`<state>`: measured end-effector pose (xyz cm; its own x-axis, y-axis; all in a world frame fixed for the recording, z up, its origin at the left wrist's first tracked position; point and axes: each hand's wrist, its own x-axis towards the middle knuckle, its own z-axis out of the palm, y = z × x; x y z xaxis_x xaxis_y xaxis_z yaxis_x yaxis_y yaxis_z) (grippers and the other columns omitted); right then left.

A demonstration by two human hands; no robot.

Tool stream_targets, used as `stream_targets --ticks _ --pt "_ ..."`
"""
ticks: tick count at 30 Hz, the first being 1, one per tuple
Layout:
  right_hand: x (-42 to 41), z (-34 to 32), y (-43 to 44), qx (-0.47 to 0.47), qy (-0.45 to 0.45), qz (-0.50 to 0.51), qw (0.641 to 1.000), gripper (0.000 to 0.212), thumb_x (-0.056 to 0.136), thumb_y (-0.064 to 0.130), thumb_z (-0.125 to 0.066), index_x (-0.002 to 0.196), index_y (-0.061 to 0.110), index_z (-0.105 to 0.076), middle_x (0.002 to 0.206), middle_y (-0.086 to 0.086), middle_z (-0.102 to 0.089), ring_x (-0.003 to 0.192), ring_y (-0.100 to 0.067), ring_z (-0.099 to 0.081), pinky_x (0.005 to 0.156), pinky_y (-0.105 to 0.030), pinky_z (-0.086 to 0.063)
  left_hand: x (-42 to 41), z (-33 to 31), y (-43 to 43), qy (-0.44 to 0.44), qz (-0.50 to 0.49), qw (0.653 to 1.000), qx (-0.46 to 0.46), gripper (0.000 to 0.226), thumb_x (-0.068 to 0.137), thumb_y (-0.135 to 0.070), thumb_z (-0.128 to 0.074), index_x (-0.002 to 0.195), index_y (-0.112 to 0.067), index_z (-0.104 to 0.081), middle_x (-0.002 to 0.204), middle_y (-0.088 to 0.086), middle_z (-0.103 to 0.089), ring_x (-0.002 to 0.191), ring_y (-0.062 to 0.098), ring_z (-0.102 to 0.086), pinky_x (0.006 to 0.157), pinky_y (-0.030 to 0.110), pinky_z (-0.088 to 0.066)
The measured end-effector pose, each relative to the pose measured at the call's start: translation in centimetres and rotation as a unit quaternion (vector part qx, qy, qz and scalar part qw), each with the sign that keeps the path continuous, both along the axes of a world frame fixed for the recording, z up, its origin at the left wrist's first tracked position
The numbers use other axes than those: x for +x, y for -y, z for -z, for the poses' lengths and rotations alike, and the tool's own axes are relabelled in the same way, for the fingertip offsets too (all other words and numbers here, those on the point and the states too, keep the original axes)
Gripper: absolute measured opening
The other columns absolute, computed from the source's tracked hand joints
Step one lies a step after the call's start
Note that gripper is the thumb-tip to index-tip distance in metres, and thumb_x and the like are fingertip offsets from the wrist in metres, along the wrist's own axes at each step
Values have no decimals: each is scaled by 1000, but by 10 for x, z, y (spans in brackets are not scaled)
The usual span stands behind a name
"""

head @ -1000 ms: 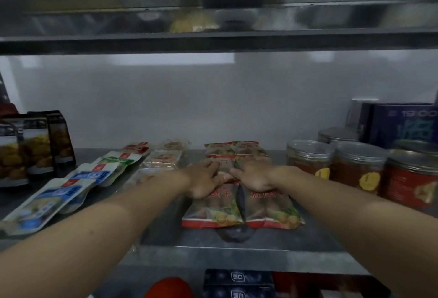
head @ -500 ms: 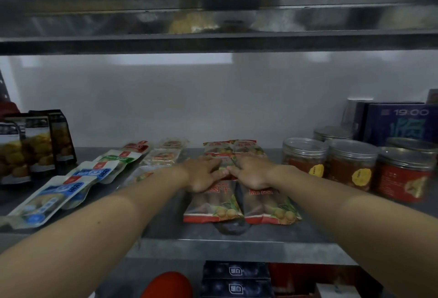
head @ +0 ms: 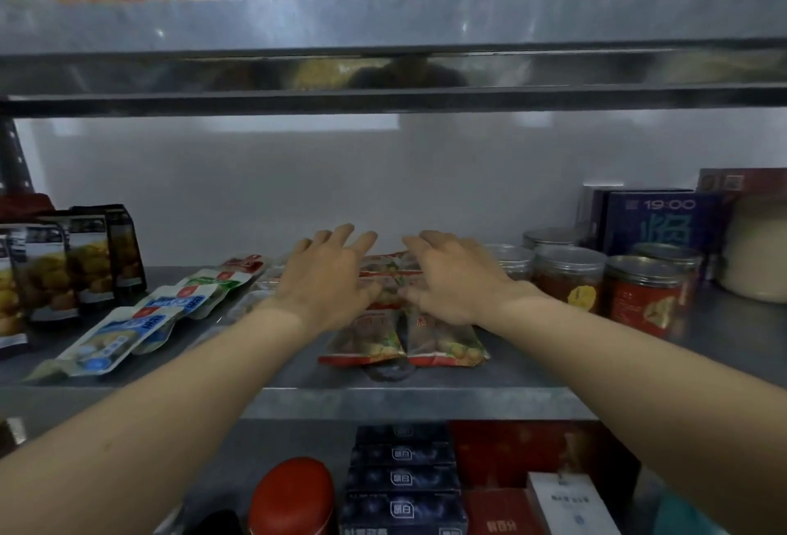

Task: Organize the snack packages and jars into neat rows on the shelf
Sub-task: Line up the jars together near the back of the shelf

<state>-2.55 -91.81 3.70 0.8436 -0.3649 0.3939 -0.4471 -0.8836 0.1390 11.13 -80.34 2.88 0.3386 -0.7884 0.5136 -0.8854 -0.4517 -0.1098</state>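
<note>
On the metal shelf [head: 409, 400], red snack pouches [head: 443, 345] lie in two columns running back from the front edge. My left hand [head: 330, 279] and my right hand [head: 451, 279] hover side by side over the middle pouches, fingers spread and lifted, holding nothing. Further red pouches [head: 385, 264] show between the two hands. Left of them a slanting row of white, blue and green flat packs [head: 140, 321] overlaps. Clear jars with red contents [head: 568, 279] stand in a cluster at the right.
Dark standing bags with yellow snacks [head: 64, 266] fill the left end. Blue boxes [head: 664, 223] and a cream jar [head: 756, 249] stand at the back right. An upper shelf [head: 383, 23] hangs close above. Below are dark boxes [head: 402, 479] and a red lid [head: 294, 496].
Both hands have lifted off the pouches and reached further back, fingers now spread. The camera has tilted up, showing the upper shelf's goods.
</note>
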Motion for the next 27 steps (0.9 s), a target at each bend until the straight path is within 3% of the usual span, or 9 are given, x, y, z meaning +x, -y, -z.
stream_targets --ticks 8,13,19,27 --pt "-61 3 -29 24 7 81 996 71 94 53 -48 152 19 -25 156 -10 -31 140 -32 -32 114 -45 -28 -40 10 -16 -12 42 999 14 70 90 -55 -46 150 -31 -21 158 4 -22 140 29 -29 110 44 -29" --pt "-90 13 -32 24 19 79 996 72 93 53 -51 150 15 -29 151 -11 -38 134 -33 -40 107 -44 -34 -70 18 -10 -46 71 996 6 70 90 -57 -45 151 -33 -19 156 2 -25 138 29 -32 109 45 -29" --pt "-121 8 3 40 23 80 996 68 93 52 -52 147 16 -33 146 -11 -44 130 -34 -44 104 -45 -37 -94 20 21 -59 87 994 3 70 89 -59 -48 149 -31 -25 153 3 -32 135 29 -37 108 46 -34" --pt "-148 9 84 37 45 42 997 66 92 49 -57 148 22 -35 147 -8 -44 129 -31 -46 102 -42 -40 -117 16 89 -182 73 980 -33 71 88 -48 -61 148 -30 -28 149 9 -36 134 29 -37 108 39 -35"
